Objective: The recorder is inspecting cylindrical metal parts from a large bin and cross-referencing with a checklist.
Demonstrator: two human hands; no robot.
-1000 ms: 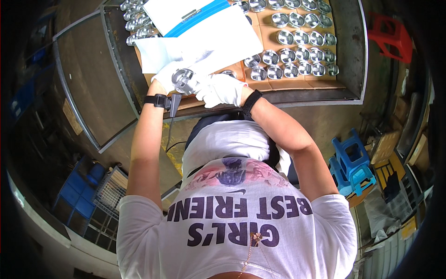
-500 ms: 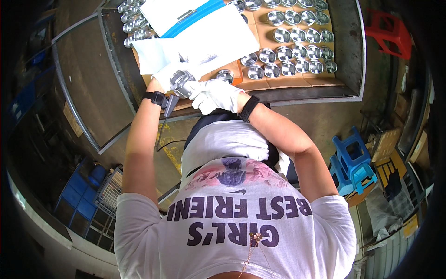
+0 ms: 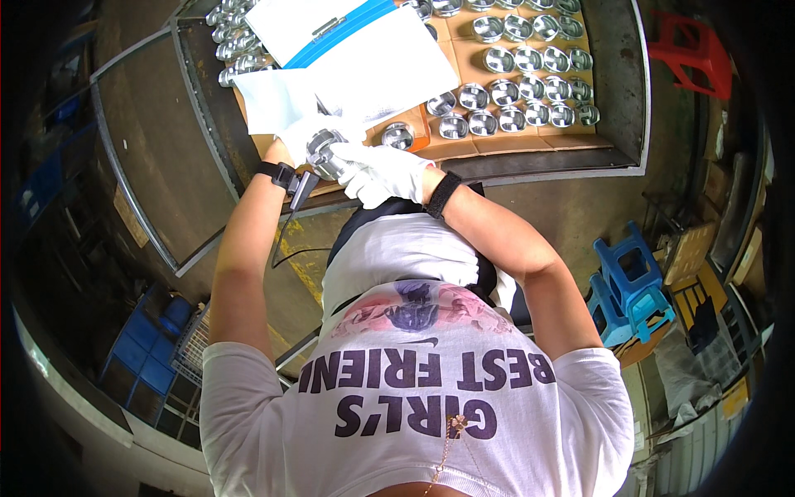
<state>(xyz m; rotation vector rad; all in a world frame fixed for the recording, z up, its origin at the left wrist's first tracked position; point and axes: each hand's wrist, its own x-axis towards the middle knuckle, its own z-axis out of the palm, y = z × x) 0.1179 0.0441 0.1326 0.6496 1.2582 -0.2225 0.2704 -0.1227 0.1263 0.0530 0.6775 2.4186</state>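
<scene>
the right hand [image 3: 389, 171] has drawn slightly nearer, baring the lone piston [image 3: 397, 136] just beyond it, its fingers pinching the silver piston [image 3: 325, 154] to the left against the left hand [image 3: 296, 141], whose grip cannot be told, so handling seems still under way.

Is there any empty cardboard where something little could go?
Yes: bare cardboard between the front row of pistons and the tray's near edge, plus a patch between the white papers and the pistons right of them. It's crowded among those rows and around the held piston, at the left hand and right hand.
</scene>
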